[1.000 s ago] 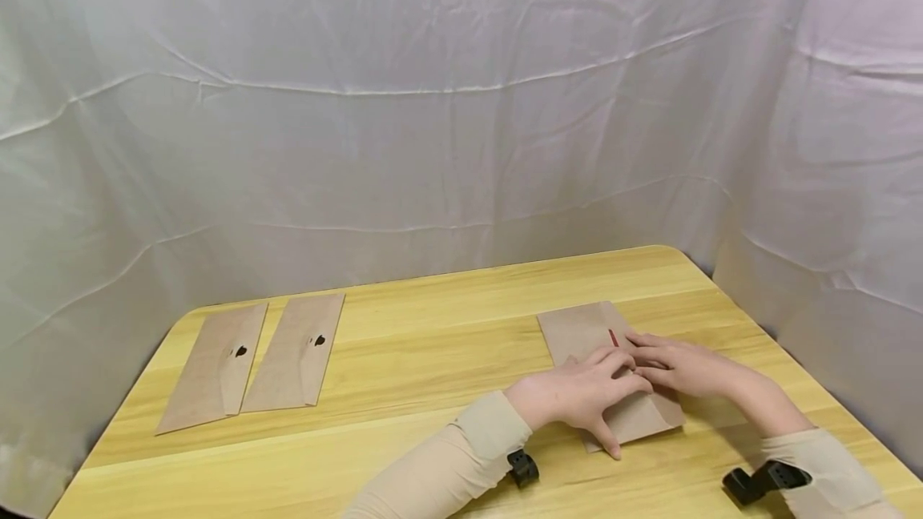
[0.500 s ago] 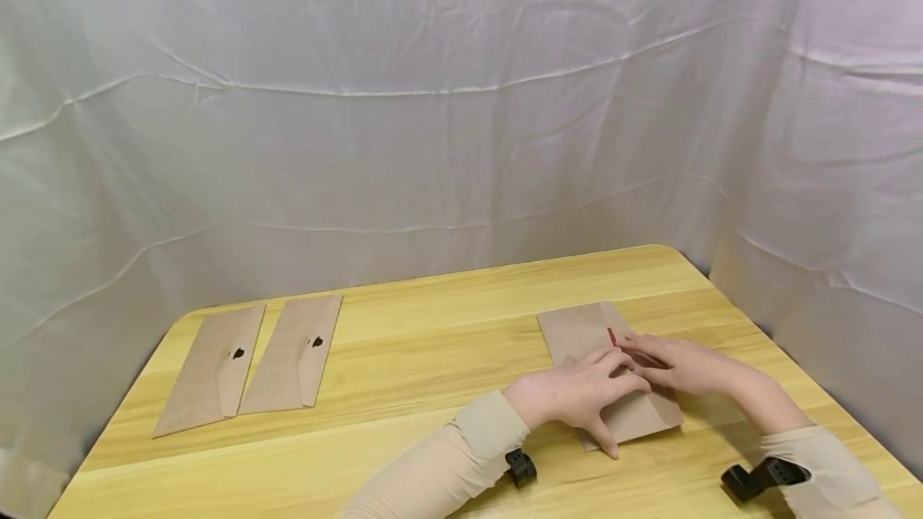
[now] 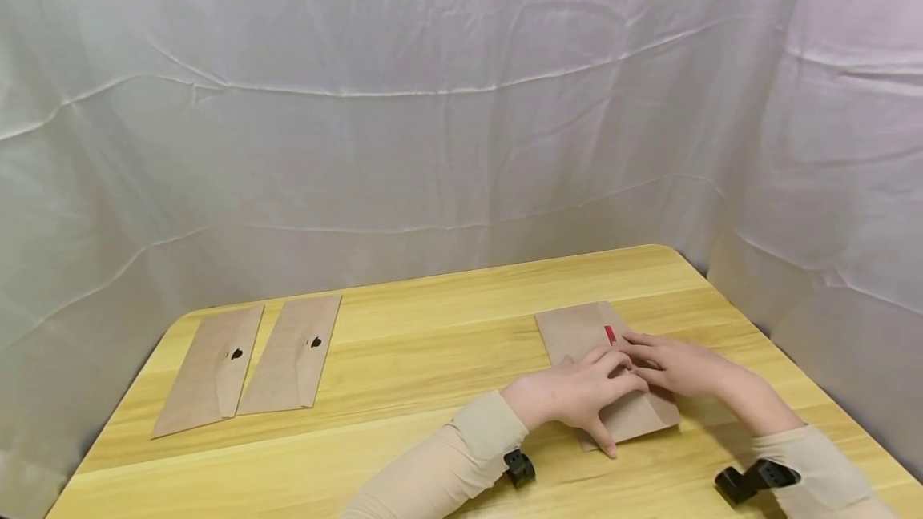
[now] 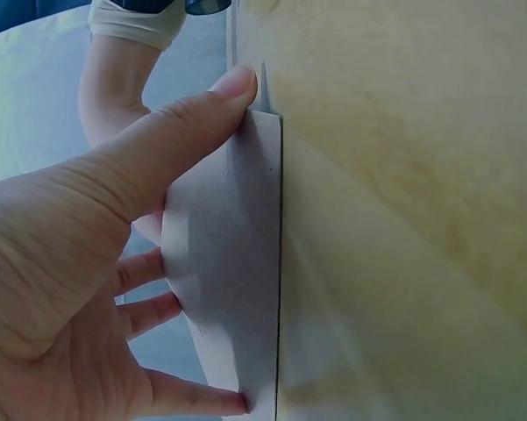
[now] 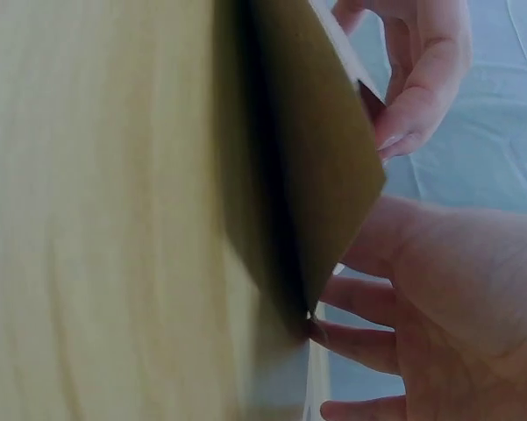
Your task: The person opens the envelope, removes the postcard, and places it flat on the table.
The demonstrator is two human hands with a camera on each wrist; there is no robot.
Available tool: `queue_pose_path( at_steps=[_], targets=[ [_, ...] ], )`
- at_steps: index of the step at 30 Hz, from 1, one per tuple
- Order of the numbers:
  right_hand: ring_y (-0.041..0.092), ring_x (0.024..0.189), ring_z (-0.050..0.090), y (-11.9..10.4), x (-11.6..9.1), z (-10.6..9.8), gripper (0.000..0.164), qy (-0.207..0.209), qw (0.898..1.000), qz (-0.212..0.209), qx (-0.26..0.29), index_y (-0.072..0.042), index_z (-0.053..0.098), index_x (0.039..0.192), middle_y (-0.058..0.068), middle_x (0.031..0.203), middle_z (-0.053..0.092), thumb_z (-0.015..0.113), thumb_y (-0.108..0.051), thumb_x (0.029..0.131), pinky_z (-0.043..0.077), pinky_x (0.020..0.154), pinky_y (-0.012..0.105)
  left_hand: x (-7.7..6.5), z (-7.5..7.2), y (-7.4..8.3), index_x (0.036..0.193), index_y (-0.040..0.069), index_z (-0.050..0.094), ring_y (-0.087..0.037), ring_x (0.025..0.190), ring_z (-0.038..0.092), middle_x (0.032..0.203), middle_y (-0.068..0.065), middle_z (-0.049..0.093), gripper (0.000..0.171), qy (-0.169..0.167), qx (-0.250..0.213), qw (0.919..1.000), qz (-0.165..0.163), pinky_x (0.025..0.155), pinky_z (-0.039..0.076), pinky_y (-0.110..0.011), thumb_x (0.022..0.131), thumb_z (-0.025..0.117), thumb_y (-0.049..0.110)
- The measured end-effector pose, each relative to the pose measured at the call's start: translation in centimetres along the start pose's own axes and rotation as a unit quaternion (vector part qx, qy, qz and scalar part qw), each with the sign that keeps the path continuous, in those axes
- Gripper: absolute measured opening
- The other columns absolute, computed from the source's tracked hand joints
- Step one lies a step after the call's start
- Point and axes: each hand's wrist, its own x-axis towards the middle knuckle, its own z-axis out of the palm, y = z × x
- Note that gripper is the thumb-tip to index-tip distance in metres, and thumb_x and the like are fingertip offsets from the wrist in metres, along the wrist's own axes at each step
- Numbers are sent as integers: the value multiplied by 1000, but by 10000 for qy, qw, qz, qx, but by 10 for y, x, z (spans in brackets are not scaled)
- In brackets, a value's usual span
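A tan paper envelope [image 3: 574, 329] lies at the right of the table. My left hand [image 3: 577, 387] spreads across it, its thumb [image 4: 232, 83] at the near edge and its fingertips on the paper. From the other side my right hand [image 3: 685, 367] reaches in with loosely straight fingers touching the flap edge. In the right wrist view the flap [image 5: 329, 149] stands raised at an angle, and the right thumb is partly hidden behind it. A small red patch [image 3: 610, 335] shows on the envelope just beyond the fingers.
Two similar envelopes, a left one [image 3: 202, 367] and a right one [image 3: 292, 359], lie side by side on the left of the wooden table [image 3: 425, 343]. Each bears a black mark. White cloth [image 3: 433, 150] hangs around the table's back and sides.
More of the red patch shows now than one second ago. The right hand has shifted very slightly; the left hand stays on the envelope.
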Motion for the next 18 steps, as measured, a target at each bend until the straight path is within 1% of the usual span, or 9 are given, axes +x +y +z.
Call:
queue_pose_path(
  at_steps=[4,12,16,18],
  targets=[
    [45,127,52,-1,1,-1,53,10,10000,74,29,-10,56,138,21,146,49,51,-45,98,45,97,61,-1,0,0,143,39,34,-9,144,18,150,11,24,90,-2,33,10000,-35,97,46,-41,68,75,66],
    [46,126,52,5,0,-5,52,53,9995,-117,287,-6,60,134,24,143,51,55,-43,97,43,100,61,-1,1,0,143,41,33,-7,143,18,149,11,25,91,-12,-10,10000,-41,94,45,-38,67,76,66],
    [45,123,55,10,0,-4,49,124,9995,-106,275,-4,62,129,24,138,55,58,-39,96,45,98,60,0,0,1,144,43,32,-6,142,17,148,13,26,91,-60,-68,9999,-114,97,45,-39,68,76,65],
    [45,121,56,12,-1,-4,48,155,9995,-23,263,-3,63,128,25,136,56,59,-38,95,45,97,60,0,-1,1,144,43,32,-6,143,17,149,13,25,90,-87,-70,9998,-145,97,45,-39,69,76,65]
  ],
)
